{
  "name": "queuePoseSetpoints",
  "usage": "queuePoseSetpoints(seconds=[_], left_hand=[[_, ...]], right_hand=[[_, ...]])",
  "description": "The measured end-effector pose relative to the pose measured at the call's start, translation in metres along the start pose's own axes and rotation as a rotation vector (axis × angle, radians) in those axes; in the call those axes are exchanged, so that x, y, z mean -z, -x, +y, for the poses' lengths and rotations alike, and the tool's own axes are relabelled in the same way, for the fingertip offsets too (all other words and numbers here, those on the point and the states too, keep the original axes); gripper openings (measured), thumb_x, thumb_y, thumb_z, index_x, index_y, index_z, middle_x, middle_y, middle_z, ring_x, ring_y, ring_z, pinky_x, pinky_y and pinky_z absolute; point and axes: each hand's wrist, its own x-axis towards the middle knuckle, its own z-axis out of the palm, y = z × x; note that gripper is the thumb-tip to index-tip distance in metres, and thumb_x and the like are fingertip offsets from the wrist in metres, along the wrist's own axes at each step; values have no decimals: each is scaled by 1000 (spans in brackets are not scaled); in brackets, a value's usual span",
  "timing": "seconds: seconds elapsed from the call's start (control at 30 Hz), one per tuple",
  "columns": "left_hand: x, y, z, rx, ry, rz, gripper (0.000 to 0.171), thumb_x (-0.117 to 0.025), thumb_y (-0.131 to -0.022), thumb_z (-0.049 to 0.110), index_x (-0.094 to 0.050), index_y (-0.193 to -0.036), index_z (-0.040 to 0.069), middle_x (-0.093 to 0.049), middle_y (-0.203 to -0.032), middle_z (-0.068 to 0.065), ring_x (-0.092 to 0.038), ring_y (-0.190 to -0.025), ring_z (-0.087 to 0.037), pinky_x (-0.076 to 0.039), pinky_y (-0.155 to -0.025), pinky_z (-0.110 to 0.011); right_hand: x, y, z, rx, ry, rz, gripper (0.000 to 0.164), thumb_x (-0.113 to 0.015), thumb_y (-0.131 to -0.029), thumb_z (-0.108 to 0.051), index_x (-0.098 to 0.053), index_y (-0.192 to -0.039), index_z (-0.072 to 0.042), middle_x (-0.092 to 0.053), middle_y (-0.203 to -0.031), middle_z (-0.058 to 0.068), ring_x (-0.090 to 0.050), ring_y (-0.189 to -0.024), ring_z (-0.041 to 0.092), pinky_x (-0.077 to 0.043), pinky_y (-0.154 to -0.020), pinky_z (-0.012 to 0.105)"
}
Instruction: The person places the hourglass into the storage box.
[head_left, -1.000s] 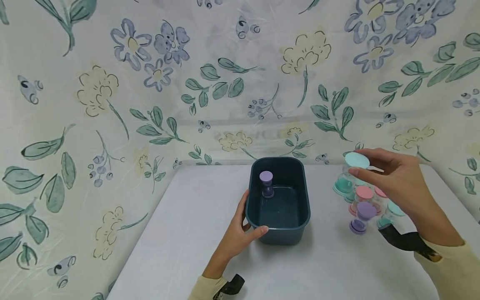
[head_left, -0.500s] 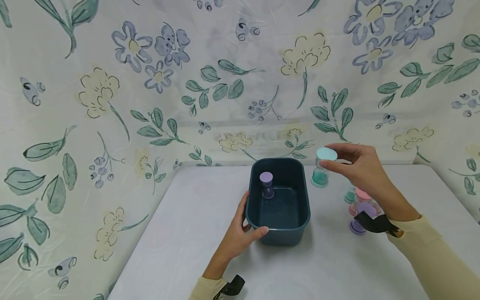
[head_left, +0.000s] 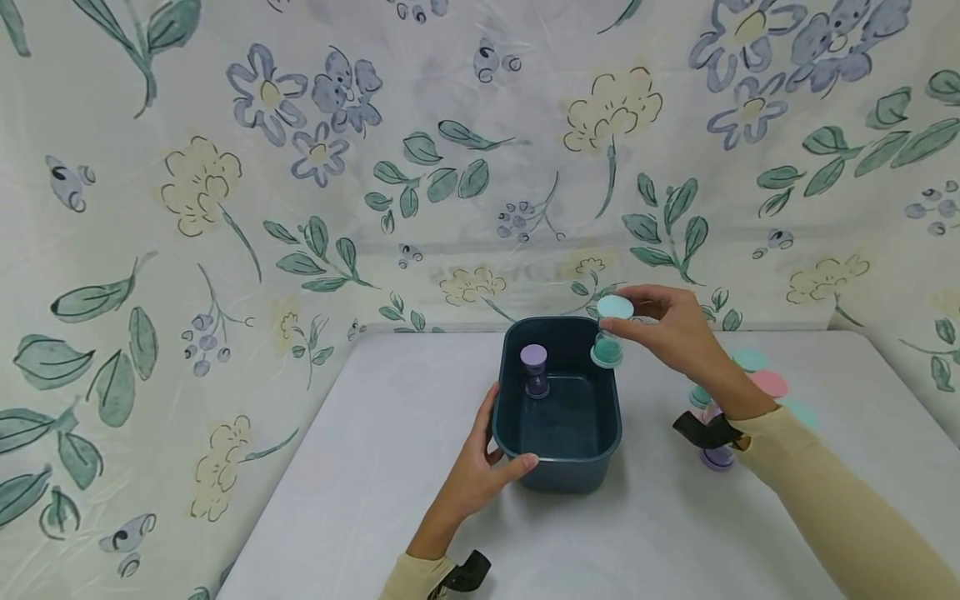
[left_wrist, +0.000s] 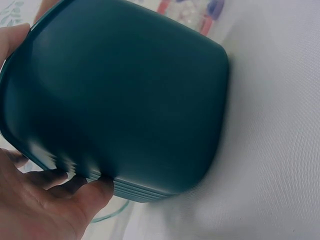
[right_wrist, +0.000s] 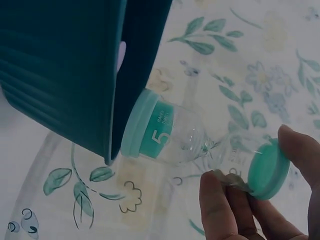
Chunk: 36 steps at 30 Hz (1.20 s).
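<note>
I see the right hand (head_left: 663, 325) pinching a teal-capped sand timer (head_left: 607, 350) by its upper end, thumb on the near side and fingers on the far side. The timer hangs base down by the far right part of the dark blue bin (head_left: 562, 477), its lower cap overlapping the rim; I can't tell whether the two touch. A white "5" shows on its lower bulb. The left hand (head_left: 480, 471) grips the bin's near left corner, thumb over the near rim, fingers against the outer left wall. Inside, toward the far left, a purple-capped timer (head_left: 536, 385) stands upright. To the right on the white table (head_left: 375, 417), more timers with teal, pink (head_left: 770, 384) and purple ends stand clustered, partly hidden by the right forearm. Floral cloth (head_left: 337, 208) hangs behind the table.
</note>
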Motion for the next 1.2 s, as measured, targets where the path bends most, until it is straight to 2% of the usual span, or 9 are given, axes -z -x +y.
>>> queuePoseSetpoints(seconds=[0.2,0.33,0.67,0.87,1.2], left_hand=[[0,0,1,-1,-4,1,105,-79,-89,41,-9,-167,32,-13,-175,-9,-32,-154,-46,-42,-111,-68],[0,1,0,5,1,2,105,-79,-89,41,-9,-167,33,-13,-176,-8,-32,-154,-45,-42,-112,-68],[0,1,0,4,5,0,105,-79,-89,41,-9,-167,33,-12,-176,-9,-31,-154,-45,-42,-113,-67],[0,1,-1,-2,11,1,105,-79,-89,38,-9,-167,32,-12,-176,-9,-31,-154,-45,-42,-113,-67],[1,2,1,-16,8,-3,105,-79,-90,40,-9,-167,32,-12,-175,-10,-31,-154,-46,-42,-112,-67]], right_hand=[[-15,-14,7,13,-12,-50,48,-80,-91,-28,-67,-132,-6,-69,-127,16,-68,-118,33,-57,-97,46],[-24,-21,12,2,-31,-92,49,-80,-91,-27,-65,-132,-3,-67,-130,17,-68,-120,36,-59,-99,52],[-34,-30,20,-23,-64,-141,52,-78,-92,-25,-62,-134,1,-63,-135,21,-66,-124,40,-58,-102,52],[-40,-38,25,-14,-21,-161,52,-78,-92,-25,-64,-134,3,-66,-130,23,-67,-122,39,-60,-99,50],[-48,-43,28,22,110,-181,49,-80,-89,-24,-68,-129,3,-72,-118,21,-69,-109,36,-63,-91,47]])
